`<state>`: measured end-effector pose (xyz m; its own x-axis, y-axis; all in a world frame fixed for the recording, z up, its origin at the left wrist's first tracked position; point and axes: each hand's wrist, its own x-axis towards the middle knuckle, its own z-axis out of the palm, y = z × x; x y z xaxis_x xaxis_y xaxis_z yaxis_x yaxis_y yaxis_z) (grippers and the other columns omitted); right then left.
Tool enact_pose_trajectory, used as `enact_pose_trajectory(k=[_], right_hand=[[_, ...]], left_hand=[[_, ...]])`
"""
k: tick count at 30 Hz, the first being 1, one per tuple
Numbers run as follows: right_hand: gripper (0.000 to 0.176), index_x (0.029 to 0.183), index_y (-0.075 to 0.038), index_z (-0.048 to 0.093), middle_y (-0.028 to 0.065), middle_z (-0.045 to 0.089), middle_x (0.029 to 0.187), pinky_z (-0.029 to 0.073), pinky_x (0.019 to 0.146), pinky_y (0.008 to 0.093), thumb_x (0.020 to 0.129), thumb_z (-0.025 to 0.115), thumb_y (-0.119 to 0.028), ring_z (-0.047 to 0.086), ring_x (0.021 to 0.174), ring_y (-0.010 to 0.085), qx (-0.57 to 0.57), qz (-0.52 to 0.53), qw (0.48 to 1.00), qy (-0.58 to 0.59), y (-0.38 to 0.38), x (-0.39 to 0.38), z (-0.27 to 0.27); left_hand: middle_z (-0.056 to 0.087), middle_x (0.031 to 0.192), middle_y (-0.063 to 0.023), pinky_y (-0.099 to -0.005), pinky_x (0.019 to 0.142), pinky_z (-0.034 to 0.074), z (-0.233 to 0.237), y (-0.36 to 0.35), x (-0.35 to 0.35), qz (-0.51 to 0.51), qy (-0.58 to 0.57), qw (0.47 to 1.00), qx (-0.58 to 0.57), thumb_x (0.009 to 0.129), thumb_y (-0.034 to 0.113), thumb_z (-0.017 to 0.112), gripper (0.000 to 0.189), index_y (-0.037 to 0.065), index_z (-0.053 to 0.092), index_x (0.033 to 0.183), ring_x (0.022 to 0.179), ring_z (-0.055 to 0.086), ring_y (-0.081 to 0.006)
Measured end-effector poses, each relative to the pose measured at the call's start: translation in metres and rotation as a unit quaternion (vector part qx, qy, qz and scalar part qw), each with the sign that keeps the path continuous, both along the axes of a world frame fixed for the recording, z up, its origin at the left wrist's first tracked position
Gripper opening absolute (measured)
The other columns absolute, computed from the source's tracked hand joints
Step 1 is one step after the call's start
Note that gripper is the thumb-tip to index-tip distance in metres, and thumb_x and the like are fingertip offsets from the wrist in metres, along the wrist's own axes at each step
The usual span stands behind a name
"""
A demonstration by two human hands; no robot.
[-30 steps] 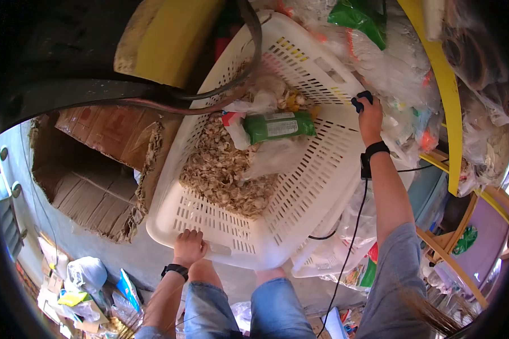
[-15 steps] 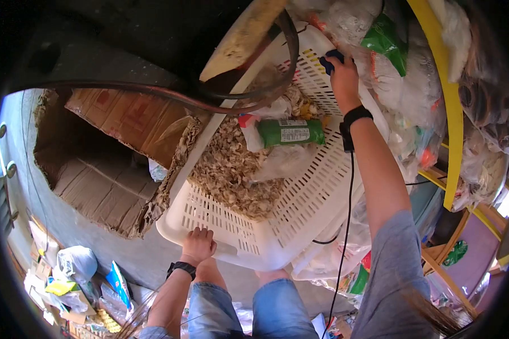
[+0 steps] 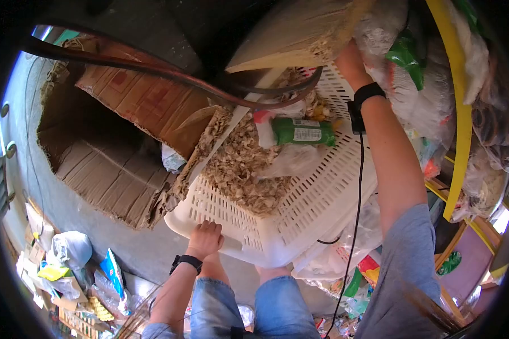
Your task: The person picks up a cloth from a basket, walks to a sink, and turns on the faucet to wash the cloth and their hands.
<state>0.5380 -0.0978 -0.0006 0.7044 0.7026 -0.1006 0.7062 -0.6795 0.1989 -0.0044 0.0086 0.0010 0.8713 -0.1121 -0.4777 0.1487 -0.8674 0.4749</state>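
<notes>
A white slatted plastic basket [image 3: 299,217] stands in front of me, tilted. Dry brown papery flakes [image 3: 246,169] fill part of it. On them lie a green packet with a white label [image 3: 304,131] and some clear plastic film [image 3: 294,161]. My left hand [image 3: 205,239] is closed over the near rim, fingers curled over the edge. At the far right of the basket, my right hand [image 3: 353,68] reaches in under a pale, rough-edged board [image 3: 299,39]. The board hides its fingers, so anything held there is out of sight.
An open cardboard box [image 3: 113,186] stands to the left of the basket. Dark hoses [image 3: 198,87] cross above it. Clear plastic bags [image 3: 421,96] and a yellow strip [image 3: 457,113] are on the right. Litter lies at lower left, and a black cable [image 3: 353,226] hangs from my right wrist.
My right hand, earlier holding a dark object at the far rim, has moved farther away and its fingers are now behind the board. The view has shifted slightly. My left hand keeps its grip.
</notes>
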Motion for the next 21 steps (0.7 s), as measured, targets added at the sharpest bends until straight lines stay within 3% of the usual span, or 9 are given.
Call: enact_pose_trajectory(k=[1,4,6,8,11,14,16,19,21], right_hand=[[0.030,0.102,-0.013,0.059,0.0199,0.046,0.118,0.041,0.089,0.0395,0.076,0.050,-0.002,0.046,0.106,0.0322,-0.020,-0.020,1.000,0.004,0.005,-0.002,0.012],[0.028,0.103,-0.018,0.058,0.0192,0.050,0.110,0.042,0.087,0.0404,0.076,0.055,-0.013,0.048,0.102,0.0325,0.163,-0.141,0.974,0.068,0.010,-0.012,0.043],[0.030,0.105,-0.021,0.057,0.0191,0.053,0.103,0.043,0.083,0.0398,0.076,0.057,-0.016,0.050,0.098,0.0320,0.258,-0.134,0.954,0.077,0.007,-0.012,0.054],[0.030,0.105,-0.016,0.056,0.0193,0.054,0.100,0.044,0.081,0.0395,0.075,0.057,-0.014,0.051,0.095,0.0316,0.314,-0.041,0.943,0.102,0.016,-0.019,0.053],[0.031,0.103,-0.005,0.056,0.0198,0.054,0.100,0.044,0.080,0.0397,0.074,0.057,-0.012,0.052,0.093,0.0321,0.254,0.101,0.962,0.026,0.038,-0.033,0.040],[0.030,0.097,0.004,0.056,0.0202,0.055,0.099,0.044,0.079,0.0399,0.071,0.058,-0.011,0.052,0.092,0.0328,0.082,0.106,0.989,-0.064,0.052,-0.037,0.019],[0.029,0.094,0.006,0.057,0.0200,0.055,0.097,0.045,0.077,0.0396,0.071,0.059,-0.011,0.053,0.091,0.0328,0.024,0.078,0.996,-0.037,0.057,-0.050,0.016],[0.024,0.091,0.003,0.058,0.0187,0.057,0.092,0.045,0.075,0.0391,0.073,0.058,-0.013,0.054,0.087,0.0323,0.062,0.050,0.995,0.058,0.054,-0.066,0.023],[0.018,0.089,-0.001,0.059,0.0168,0.059,0.086,0.045,0.072,0.0392,0.077,0.055,-0.015,0.055,0.083,0.0318,0.119,0.011,0.991,0.066,0.058,-0.079,0.017]], left_hand=[[0.052,0.068,-0.0040,-0.0330,0.058,0.044,-0.001,0.001,-0.001,-0.005,0.005,1.000,0.003,0.069,0.026,0.052,0.017,0.009,0.050,0.071,0.072,0.052,-0.0208],[0.053,0.070,-0.0045,-0.0332,0.059,0.044,-0.001,0.000,-0.002,-0.011,0.032,0.999,0.008,0.069,0.026,0.052,0.017,0.009,0.050,0.072,0.074,0.052,-0.0213],[0.054,0.074,-0.0064,-0.0344,0.062,0.045,0.000,0.001,-0.001,-0.008,0.062,0.998,-0.008,0.069,0.026,0.052,0.019,0.008,0.051,0.076,0.076,0.053,-0.0226],[0.055,0.075,-0.0065,-0.0343,0.062,0.045,0.000,0.001,0.000,-0.005,0.059,0.998,-0.012,0.069,0.026,0.052,0.020,0.008,0.052,0.076,0.077,0.053,-0.0226],[0.054,0.072,-0.0047,-0.0330,0.061,0.044,0.001,0.001,-0.002,0.003,0.028,1.000,-0.006,0.069,0.027,0.053,0.019,0.009,0.051,0.075,0.076,0.053,-0.0212],[0.054,0.072,-0.0046,-0.0328,0.061,0.044,0.002,0.002,0.002,0.005,0.029,1.000,-0.006,0.069,0.026,0.054,0.019,0.009,0.051,0.075,0.077,0.053,-0.0210],[0.054,0.072,-0.0044,-0.0326,0.062,0.044,0.002,0.002,0.001,0.001,0.035,0.999,0.001,0.069,0.026,0.053,0.018,0.009,0.051,0.074,0.077,0.053,-0.0209],[0.056,0.082,-0.0077,-0.0341,0.064,0.045,0.000,0.001,-0.003,-0.010,0.043,0.999,0.001,0.069,0.027,0.052,0.022,0.007,0.053,0.080,0.080,0.053,-0.0225],[0.056,0.081,-0.0076,-0.0344,0.064,0.046,0.001,0.001,0.000,-0.016,0.069,0.997,-0.001,0.070,0.027,0.052,0.023,0.007,0.053,0.081,0.080,0.053,-0.0229]])
